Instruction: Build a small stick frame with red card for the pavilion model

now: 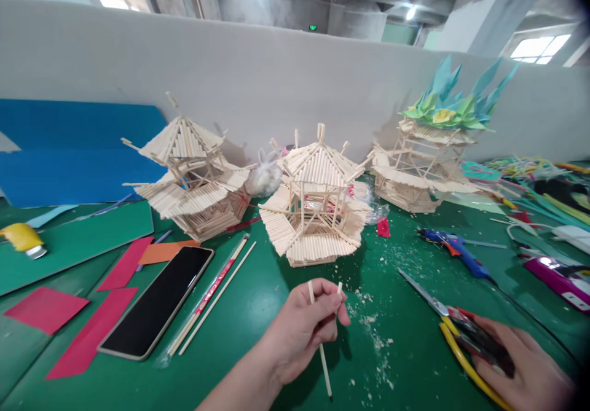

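Note:
My left hand (302, 331) is closed around a thin wooden stick (325, 368) that runs from above my fingers down past my palm; a second short stick end (340, 288) shows at my fingertips. It hovers just in front of the middle stick pavilion model (316, 202). My right hand (525, 368) lies at the lower right, fingers wrapped on the handles of yellow-handled cutters (454, 331) that rest on the green table (258, 313), blades pointing up-left.
Two more stick pavilions stand left (193, 177) and right (424, 165), the right one topped with paper leaves. A phone (159, 300), chopsticks in a wrapper (212, 297), red paper pieces (46, 309), a blue glue gun (454, 248) and wood shavings (373, 331) lie around.

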Demonstrator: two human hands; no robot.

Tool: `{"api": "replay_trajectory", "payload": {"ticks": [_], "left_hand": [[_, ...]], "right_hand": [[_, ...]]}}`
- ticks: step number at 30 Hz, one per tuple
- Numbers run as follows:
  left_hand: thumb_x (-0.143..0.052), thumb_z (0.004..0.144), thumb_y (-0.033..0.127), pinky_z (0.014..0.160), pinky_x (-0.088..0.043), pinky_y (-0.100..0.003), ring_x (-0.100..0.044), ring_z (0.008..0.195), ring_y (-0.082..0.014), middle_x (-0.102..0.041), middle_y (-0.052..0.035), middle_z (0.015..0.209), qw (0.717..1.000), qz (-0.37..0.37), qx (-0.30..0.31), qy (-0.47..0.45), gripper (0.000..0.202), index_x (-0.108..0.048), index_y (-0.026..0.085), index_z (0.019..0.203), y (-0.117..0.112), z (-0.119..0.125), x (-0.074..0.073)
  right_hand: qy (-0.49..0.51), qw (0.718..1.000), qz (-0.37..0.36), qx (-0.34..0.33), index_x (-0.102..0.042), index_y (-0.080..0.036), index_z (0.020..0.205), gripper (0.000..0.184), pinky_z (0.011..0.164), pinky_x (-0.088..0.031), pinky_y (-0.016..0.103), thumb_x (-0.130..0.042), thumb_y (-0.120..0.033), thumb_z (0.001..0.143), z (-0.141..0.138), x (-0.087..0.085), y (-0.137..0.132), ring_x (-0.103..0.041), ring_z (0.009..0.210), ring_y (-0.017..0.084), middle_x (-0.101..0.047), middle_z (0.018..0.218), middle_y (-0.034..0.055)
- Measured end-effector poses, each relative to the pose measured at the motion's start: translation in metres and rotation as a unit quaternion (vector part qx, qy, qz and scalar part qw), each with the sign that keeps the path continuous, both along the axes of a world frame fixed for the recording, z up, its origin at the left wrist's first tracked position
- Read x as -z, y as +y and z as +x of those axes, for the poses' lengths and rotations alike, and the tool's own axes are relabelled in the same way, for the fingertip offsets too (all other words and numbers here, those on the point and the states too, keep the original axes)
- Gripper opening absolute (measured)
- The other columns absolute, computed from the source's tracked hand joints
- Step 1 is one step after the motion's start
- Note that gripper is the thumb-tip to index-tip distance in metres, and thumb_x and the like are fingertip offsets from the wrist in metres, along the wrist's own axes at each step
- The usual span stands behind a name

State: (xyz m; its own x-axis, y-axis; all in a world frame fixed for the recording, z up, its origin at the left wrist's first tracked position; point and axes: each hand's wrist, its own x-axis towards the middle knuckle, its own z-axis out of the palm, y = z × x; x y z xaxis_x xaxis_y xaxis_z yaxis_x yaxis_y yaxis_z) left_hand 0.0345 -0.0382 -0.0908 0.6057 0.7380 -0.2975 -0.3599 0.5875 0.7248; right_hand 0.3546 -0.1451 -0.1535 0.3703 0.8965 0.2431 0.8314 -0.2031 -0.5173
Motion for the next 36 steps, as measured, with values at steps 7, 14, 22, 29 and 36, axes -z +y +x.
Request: {"api": "replay_trajectory", "payload": {"ticks": [7,14,22,29,36], "left_hand": [[-0.065,0.068,0.029,0.043,-0.011,-0.023,-0.025,0.031,0.0014,-0.059,0.0001,0.055,0.999,-0.020,0.041,0.019,0.019,-0.058,0.011,0.070,-0.013,0.006,0.002],[-0.064,0.068,0.030,0.042,-0.014,-0.023,-0.027,0.033,0.0002,-0.054,0.0008,0.054,0.999,-0.008,0.035,0.013,0.021,-0.059,0.010,0.063,-0.016,0.005,-0.001],[-0.063,0.064,0.022,0.044,-0.026,-0.020,-0.031,0.045,-0.0036,-0.038,0.0060,0.058,0.993,0.045,0.095,0.049,0.013,-0.054,0.014,0.070,-0.020,0.003,-0.008],[-0.063,0.064,0.028,0.044,-0.023,-0.021,-0.029,0.041,-0.0035,-0.032,0.0084,0.048,0.995,0.021,0.089,0.035,0.020,-0.048,0.015,0.061,-0.021,0.004,-0.008],[-0.059,0.073,0.030,0.043,-0.016,-0.022,-0.029,0.038,-0.0013,-0.048,0.0030,0.053,0.998,0.022,-0.042,0.032,0.022,-0.054,0.011,0.063,-0.019,0.005,-0.006]], "right_hand": [[0.177,0.971,-0.047,-0.155,-0.059,-0.026,0.093,0.021,0.063,-0.048,0.028,-0.052,-0.039,0.078,-0.114,-0.068,0.039,-0.058,0.080,0.021,-0.061,0.090,0.0040],[0.340,0.905,0.003,-0.254,-0.064,-0.019,0.069,0.020,0.056,-0.044,0.024,-0.054,-0.033,0.079,-0.174,-0.072,0.068,-0.054,0.062,0.014,-0.055,0.066,0.0011],[0.310,0.885,-0.119,-0.326,-0.067,-0.018,0.074,0.022,0.056,-0.043,0.022,-0.052,-0.034,0.080,-0.172,-0.092,0.083,-0.055,0.062,0.014,-0.062,0.066,0.0007],[0.323,0.892,-0.101,-0.301,-0.066,-0.016,0.071,0.021,0.054,-0.043,0.022,-0.055,-0.033,0.078,-0.181,-0.089,0.079,-0.055,0.060,0.013,-0.062,0.064,0.0009],[0.411,0.882,-0.030,-0.228,-0.064,-0.017,0.065,0.018,0.053,-0.043,0.018,-0.058,-0.030,0.076,-0.179,-0.083,0.082,-0.054,0.053,0.010,-0.060,0.055,-0.0034]]}}
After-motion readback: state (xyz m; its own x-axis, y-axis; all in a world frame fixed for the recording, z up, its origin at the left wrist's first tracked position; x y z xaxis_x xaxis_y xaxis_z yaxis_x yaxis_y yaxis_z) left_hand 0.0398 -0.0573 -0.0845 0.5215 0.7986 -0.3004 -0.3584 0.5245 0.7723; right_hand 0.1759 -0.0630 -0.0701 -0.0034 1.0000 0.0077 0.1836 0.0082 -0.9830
